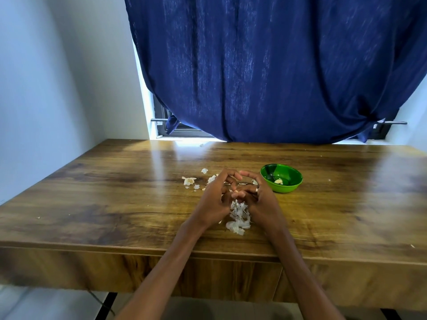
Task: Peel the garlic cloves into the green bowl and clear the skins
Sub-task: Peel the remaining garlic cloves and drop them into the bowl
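Observation:
My left hand (216, 196) and my right hand (256, 199) meet over the middle of the wooden table (115, 204), fingers curled together round a small garlic clove (236, 192) that barely shows between the fingertips. Directly below them lies a pile of white garlic skins (239, 218). More garlic pieces and skins (189, 180) are scattered to the left and behind the hands. The green bowl (281, 178) stands just right of the hands, with a peeled clove (279, 181) inside it.
A dark blue curtain (265, 65) hangs over the window behind the table's far edge. A white wall (46, 88) closes the left side. Tiny skin flecks (412, 245) lie near the table's right front edge.

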The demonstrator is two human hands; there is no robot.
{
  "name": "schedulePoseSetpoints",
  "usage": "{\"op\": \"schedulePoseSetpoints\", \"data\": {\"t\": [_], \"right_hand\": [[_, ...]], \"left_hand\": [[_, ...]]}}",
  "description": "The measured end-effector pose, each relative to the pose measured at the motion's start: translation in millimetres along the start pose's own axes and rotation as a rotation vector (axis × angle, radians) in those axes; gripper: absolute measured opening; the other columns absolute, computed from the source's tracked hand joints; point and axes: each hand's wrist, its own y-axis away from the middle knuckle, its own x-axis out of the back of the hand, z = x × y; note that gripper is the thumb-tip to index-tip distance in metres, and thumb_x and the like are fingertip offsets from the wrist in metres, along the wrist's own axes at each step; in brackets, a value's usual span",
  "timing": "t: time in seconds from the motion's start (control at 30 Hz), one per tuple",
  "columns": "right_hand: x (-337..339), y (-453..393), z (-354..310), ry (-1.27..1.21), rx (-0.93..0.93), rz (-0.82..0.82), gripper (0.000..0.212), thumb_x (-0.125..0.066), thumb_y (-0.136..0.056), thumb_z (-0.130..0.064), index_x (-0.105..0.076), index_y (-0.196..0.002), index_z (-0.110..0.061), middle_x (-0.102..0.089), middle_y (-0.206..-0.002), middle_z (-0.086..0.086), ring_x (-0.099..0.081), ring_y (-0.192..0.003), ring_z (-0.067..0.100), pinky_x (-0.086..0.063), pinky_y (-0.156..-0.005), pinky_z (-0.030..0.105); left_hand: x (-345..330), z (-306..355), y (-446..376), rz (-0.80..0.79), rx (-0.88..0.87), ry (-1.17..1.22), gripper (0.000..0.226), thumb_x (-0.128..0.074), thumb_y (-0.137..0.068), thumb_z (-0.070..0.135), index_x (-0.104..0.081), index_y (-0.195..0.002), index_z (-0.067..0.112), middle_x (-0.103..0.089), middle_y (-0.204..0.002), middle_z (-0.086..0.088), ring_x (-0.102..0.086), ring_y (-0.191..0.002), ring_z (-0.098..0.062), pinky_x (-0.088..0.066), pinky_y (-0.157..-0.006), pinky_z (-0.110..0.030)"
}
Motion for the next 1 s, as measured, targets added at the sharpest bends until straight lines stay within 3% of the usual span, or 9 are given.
{"op": "schedulePoseSetpoints", "data": {"t": [0.07, 0.13, 0.2, 0.33, 0.47, 0.57, 0.7, 0.9, 1.0], "right_hand": [[0, -1, 0, 0.007, 0.007, -0.006, 0.052, -0.062, -0.093, 0.009, -0.05, -0.138, -0.015, -0.077, -0.1, 0.006, -0.073, -0.096, 0.007, -0.056, -0.079, 0.018], [0, -2, 0, 0.018, 0.013, -0.009, 0.053, -0.063, -0.093, 0.01, -0.05, -0.137, -0.015, -0.078, -0.096, 0.005, -0.073, -0.095, 0.007, -0.056, -0.081, 0.019], [-2, -1, 0, 0.018, 0.024, -0.018, 0.053, -0.063, -0.092, 0.01, -0.05, -0.137, -0.016, -0.079, -0.092, 0.003, -0.074, -0.095, 0.008, -0.057, -0.082, 0.02], [-3, -1, -2, 0.02, 0.042, -0.021, 0.053, -0.064, -0.091, 0.011, -0.051, -0.135, -0.017, -0.078, -0.085, -0.009, -0.074, -0.09, 0.004, -0.056, -0.077, 0.016], [-4, 0, -3, 0.017, 0.047, -0.004, 0.053, -0.067, -0.092, 0.007, -0.051, -0.136, -0.018, -0.079, -0.087, -0.008, -0.074, -0.091, 0.004, -0.056, -0.081, 0.018], [-4, 0, -3, 0.043, 0.074, 0.021, 0.056, -0.069, -0.09, 0.006, -0.05, -0.137, -0.016, -0.078, -0.087, -0.011, -0.072, -0.094, -0.001, -0.052, -0.082, 0.011], [-4, 0, -4, 0.027, 0.067, 0.006, 0.059, -0.068, -0.089, 0.009, -0.049, -0.139, -0.015, -0.077, -0.083, -0.016, -0.072, -0.091, -0.003, -0.051, -0.077, 0.009], [-4, 2, -5, 0.003, 0.046, 0.03, 0.072, -0.073, -0.087, 0.004, -0.041, -0.145, -0.023, -0.079, -0.09, -0.004, -0.072, -0.089, -0.001, -0.049, -0.075, 0.007], [-4, 2, -6, -0.032, 0.046, 0.047, 0.075, -0.072, -0.086, 0.007, -0.039, -0.145, -0.025, -0.077, -0.093, -0.002, -0.074, -0.089, 0.005, -0.054, -0.076, 0.014]], "left_hand": [[1, 0, 0, -0.027, 0.004, -0.006, 0.044, -0.061, -0.088, -0.013, -0.052, -0.121, 0.015, -0.061, -0.105, 0.003, -0.068, -0.086, -0.022, -0.061, -0.07, -0.051], [5, -1, -1, -0.077, 0.012, -0.03, 0.046, -0.06, -0.087, -0.015, -0.051, -0.122, 0.014, -0.06, -0.097, 0.012, -0.067, -0.08, -0.019, -0.059, -0.064, -0.036], [11, -1, -2, -0.136, 0.011, -0.055, 0.048, -0.057, -0.086, -0.015, -0.05, -0.123, 0.014, -0.06, -0.1, 0.006, -0.066, -0.083, -0.016, -0.053, -0.063, -0.028], [16, -1, 1, -0.179, -0.035, -0.079, 0.041, -0.053, -0.084, -0.013, -0.052, -0.117, 0.011, -0.06, -0.104, -0.001, -0.063, -0.098, -0.017, -0.058, -0.077, -0.044], [10, -1, 4, -0.065, -0.036, -0.075, 0.04, -0.049, -0.086, -0.019, -0.055, -0.111, 0.012, -0.061, -0.096, 0.005, -0.064, -0.085, -0.013, -0.06, -0.07, -0.043], [8, 1, 5, -0.017, -0.03, -0.061, 0.043, -0.051, -0.084, -0.021, -0.055, -0.112, 0.011, -0.06, -0.097, 0.006, -0.066, -0.089, -0.015, -0.06, -0.073, -0.045], [9, 2, 7, -0.014, -0.043, -0.081, 0.044, -0.051, -0.083, -0.021, -0.055, -0.112, 0.012, -0.058, -0.093, 0.023, -0.064, -0.084, -0.013, -0.058, -0.069, -0.047], [10, 5, 8, 0.017, -0.058, -0.095, 0.05, -0.049, -0.08, -0.024, -0.054, -0.112, 0.014, -0.057, -0.094, 0.014, -0.063, -0.083, -0.011, -0.056, -0.064, -0.049], [10, 4, 9, 0.015, -0.044, -0.096, 0.047, -0.048, -0.082, -0.023, -0.054, -0.113, 0.013, -0.057, -0.094, 0.018, -0.064, -0.086, -0.007, -0.058, -0.067, -0.049]]}}
